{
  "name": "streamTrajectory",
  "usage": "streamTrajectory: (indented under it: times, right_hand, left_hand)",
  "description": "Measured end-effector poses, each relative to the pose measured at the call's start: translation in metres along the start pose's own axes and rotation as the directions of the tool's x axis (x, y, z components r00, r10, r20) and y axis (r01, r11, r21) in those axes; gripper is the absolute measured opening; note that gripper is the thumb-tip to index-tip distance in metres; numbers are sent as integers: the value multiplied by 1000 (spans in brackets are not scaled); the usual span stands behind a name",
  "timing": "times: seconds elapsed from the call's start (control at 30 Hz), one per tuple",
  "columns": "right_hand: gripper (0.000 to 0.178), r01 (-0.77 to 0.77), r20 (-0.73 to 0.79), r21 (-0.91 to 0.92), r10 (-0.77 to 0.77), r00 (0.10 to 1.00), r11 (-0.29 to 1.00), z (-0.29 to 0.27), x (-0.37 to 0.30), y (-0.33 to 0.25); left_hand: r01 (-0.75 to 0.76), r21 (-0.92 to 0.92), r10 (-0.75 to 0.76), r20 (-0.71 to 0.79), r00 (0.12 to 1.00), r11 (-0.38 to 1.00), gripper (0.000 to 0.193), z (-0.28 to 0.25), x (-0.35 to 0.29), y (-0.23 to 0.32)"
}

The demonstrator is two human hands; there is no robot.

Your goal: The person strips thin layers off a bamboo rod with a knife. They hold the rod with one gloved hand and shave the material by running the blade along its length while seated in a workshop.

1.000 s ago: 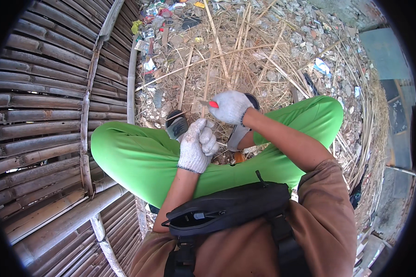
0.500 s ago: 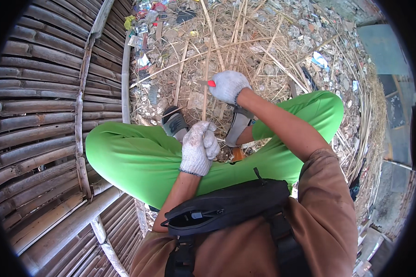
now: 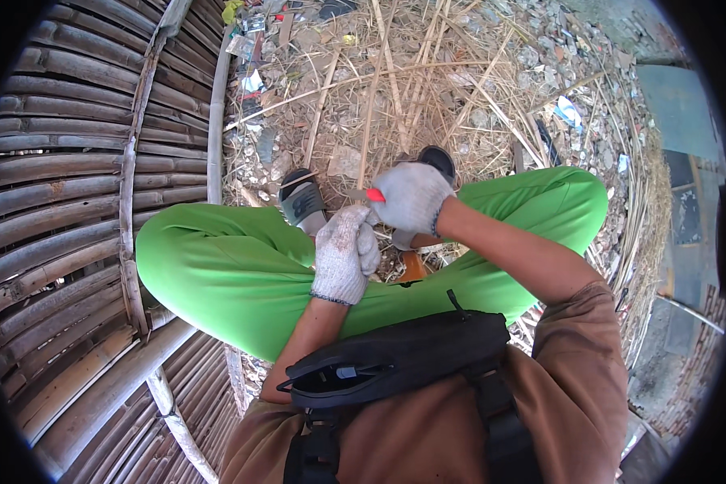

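"Head view: past the black fabric bag (image 3: 399,359) at your chest, how are your hands set?"

"Your left hand (image 3: 343,252), gloved in white knit, has its fingers curled tight, apparently round the near end of a long, thin, pale bamboo strip (image 3: 369,129). Your right hand (image 3: 414,198), gloved alike, has its fingers closed on a red-handled knife (image 3: 374,195) with a short grey blade, just beyond the left fist."

"How should you work it well?"

"Hold the strip straight, the edge turned away from your left fingers; short, light strokes should give you control. Its far part runs out over straw-littered ground (image 3: 476,121)."
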State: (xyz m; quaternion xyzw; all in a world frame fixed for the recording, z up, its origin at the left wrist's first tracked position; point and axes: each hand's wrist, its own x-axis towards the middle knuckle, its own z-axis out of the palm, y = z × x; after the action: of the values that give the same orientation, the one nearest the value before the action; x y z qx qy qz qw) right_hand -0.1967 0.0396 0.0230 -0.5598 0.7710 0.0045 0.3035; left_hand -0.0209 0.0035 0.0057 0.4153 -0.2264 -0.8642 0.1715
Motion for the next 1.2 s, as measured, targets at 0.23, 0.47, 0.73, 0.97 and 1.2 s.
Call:
streamTrajectory:
  times: [0.23,0.47,0.73,0.97,1.2]
  right_hand:
    - [28,34,-248,-23,-39,968,999,23,1,12]
    - [30,-21,-190,-23,16,982,1000,19,18,10]
    - [36,-214,-183,22,214,959,977,-19,79,56]
    - [45,-360,-180,44,362,915,932,-39,157,116]
    - [44,-247,-97,51,251,963,968,-27,123,71]
  left_hand:
    - [-26,82,28,-21,999,996,21,7,-1,-1]
    - [-15,37,16,-32,999,999,21,6,-1,2]
    - [-45,116,40,44,998,992,20,1,0,-7]
    - [-36,117,27,72,997,993,24,-5,5,-11]
    - [74,-71,-70,57,996,995,28,-16,5,-6]
